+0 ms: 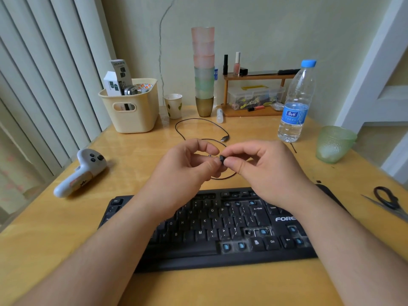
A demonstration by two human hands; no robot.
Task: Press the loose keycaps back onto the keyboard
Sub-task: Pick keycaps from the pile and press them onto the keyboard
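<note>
Black keycap (221,160) pinched by right hand (262,168) | left hand (187,166) fingertips curled against it | above keyboard (212,230)

A wooden desk (66,228) against a pale wall; at left a white game controller (80,172) and a cream basket (132,107) holding boxes; a tall stack of cups (203,71) at centre; a water bottle (295,102), a green glass (334,143) and scissors (386,200) at right; a black cable (198,127) loops mid-desk.
</note>
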